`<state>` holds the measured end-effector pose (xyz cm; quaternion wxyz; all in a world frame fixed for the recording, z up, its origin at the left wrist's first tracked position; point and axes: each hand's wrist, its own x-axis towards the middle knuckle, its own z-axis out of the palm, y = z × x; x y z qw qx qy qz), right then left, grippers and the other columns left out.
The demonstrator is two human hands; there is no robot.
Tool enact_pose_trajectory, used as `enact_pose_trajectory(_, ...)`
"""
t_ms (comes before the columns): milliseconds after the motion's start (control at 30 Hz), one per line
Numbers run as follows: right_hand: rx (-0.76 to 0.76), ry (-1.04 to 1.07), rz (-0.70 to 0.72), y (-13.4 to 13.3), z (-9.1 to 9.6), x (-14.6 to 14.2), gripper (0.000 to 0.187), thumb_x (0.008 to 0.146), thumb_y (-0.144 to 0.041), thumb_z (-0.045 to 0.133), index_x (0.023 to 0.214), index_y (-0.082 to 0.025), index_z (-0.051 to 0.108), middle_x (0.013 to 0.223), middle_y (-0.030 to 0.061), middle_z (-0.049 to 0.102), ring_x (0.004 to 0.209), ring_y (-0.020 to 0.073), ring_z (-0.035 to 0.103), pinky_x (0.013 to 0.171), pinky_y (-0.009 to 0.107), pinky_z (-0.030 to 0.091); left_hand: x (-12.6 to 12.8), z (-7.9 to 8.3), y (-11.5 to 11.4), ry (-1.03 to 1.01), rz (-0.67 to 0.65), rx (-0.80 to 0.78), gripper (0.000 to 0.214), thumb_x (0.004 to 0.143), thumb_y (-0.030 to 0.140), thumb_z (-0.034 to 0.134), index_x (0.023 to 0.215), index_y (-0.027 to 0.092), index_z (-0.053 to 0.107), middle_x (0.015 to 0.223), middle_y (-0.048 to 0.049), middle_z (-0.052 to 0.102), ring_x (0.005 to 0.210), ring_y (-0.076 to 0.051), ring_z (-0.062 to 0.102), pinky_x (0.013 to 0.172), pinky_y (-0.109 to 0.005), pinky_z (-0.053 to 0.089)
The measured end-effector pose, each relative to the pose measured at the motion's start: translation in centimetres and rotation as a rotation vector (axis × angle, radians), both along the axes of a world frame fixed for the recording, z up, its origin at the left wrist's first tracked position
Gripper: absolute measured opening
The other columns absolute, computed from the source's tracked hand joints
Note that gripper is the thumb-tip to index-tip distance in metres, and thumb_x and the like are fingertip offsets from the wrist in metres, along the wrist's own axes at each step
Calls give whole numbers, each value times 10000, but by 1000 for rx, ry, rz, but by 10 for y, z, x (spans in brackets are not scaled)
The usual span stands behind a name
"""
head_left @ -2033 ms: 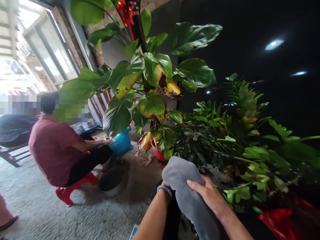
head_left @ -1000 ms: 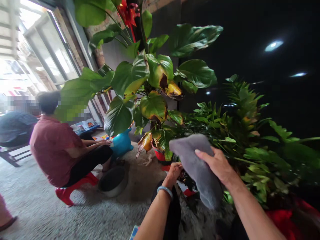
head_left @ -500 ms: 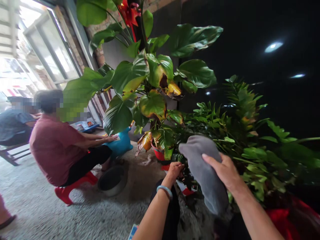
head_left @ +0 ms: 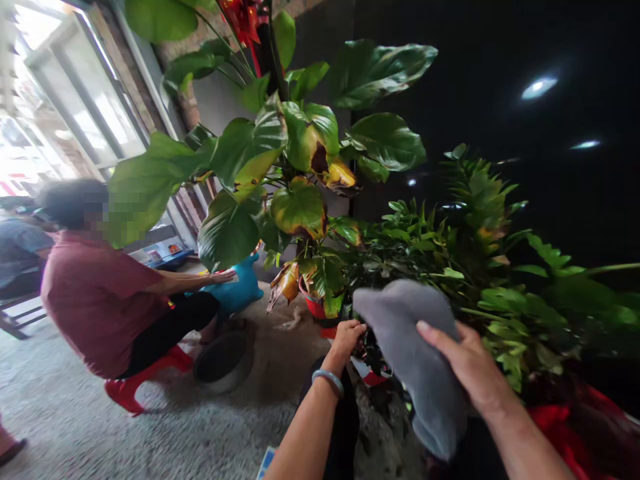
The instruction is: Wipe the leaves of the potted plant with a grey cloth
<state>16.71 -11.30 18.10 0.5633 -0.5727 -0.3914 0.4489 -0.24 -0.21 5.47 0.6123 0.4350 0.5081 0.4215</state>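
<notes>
Landmark: the red pot [head_left: 316, 307] of the big-leaved plant [head_left: 300, 207], whose leaves are partly yellowed and brown at the edges
Right hand: the right hand [head_left: 465, 367] is to the right of the pot and nearer the camera, closed around a grey cloth [head_left: 410, 340] with the thumb lying on top
Grey cloth: thick and soft; its upper end rests against the bushy small-leaved plant [head_left: 440, 260] to the right of the pot, and its lower end hangs loose below the hand
Left hand: the left hand [head_left: 347, 337], a pale bangle [head_left: 327, 379] on its wrist, is just in front of the pot, with its fingers curled narrow into the dark low leaves – whether they pinch a stem or a leaf I cannot tell
Step in hand: by the look of it, cloth is meeting foliage while the other hand steadies the growth beneath
What the contact calls for: in my judgement a light, supported stroke, since the leaflets are thin and would bend or tear under a hard press
Left of the pot: a blue animal-shaped toy [head_left: 240, 287], then a seated person in a maroon shirt [head_left: 100, 300] on a low red stool [head_left: 135, 387], with one hand on the toy
Left of the pot, on the floor: a grey basin [head_left: 223, 360]
Far above the pot: a red bow [head_left: 240, 17] among the top leaves
</notes>
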Motion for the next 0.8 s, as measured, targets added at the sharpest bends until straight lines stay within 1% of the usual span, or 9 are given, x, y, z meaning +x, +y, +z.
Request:
enact_pose_trajectory(100,56,123,-312,22,5,16,360,478,-435,763,739,-190,720,721,61,765,743,282,699,654,352,529,2,0,-1,43,9,17,361,577,347,729,427,196,437,375,74,409,360,-64,359,424,-226,269)
enact_pose_trajectory(200,-64,184,-422,26,-23,17,308,461,-407,752,684,-201,695,670,57,750,749,288,695,649,361,527,2,1,-3,39,1,21,395,555,423,743,447,200,436,410,69,430,358,-63,367,417,-228,288)
enact_pose_trajectory(267,-201,170,-326,13,-45,7,299,442,-424,747,632,-200,692,615,69,734,730,307,695,640,375,529,1,1,-2,29,3,20,410,537,449,750,447,200,437,414,71,420,364,-63,364,416,-228,292)
enact_pose_trajectory(333,-265,119,-141,-5,-57,-6,327,441,-454,746,628,-188,713,611,83,734,734,322,700,653,382,532,0,0,-1,23,16,32,425,521,443,760,436,198,423,406,79,384,381,-59,349,418,-222,278)
enact_pose_trajectory(433,-173,50,-17,-17,-48,-18,378,472,-488,751,683,-174,744,692,88,759,790,330,706,702,382,533,0,-1,0,25,42,52,424,503,404,775,425,189,418,405,83,353,412,-55,334,424,-214,253)
enact_pose_trajectory(567,54,110,-327,13,-22,-4,414,466,-478,782,757,-187,732,767,70,774,855,316,701,758,382,534,2,-3,1,50,26,47,423,542,417,752,421,198,412,385,81,345,387,-65,348,417,-220,280)
enact_pose_trajectory(633,64,228,-462,28,-23,7,404,439,-419,803,766,-201,711,761,56,773,858,302,702,752,374,546,2,-2,1,60,10,44,449,551,447,748,419,208,391,365,83,338,364,-66,342,409,-221,285)
enact_pose_trajectory(700,-87,388,-423,32,-37,12,358,426,-360,809,730,-213,691,681,54,758,815,310,714,704,387,568,2,-2,0,58,7,44,458,532,472,749,417,213,388,351,82,342,352,-68,344,403,-223,289)
enact_pose_trajectory(800,-409,545,-132,16,-65,3,287,451,-374,803,654,-209,686,533,81,706,740,356,729,652,442,586,0,-3,1,50,20,48,450,483,487,746,403,216,396,346,82,339,347,-67,345,394,-227,289)
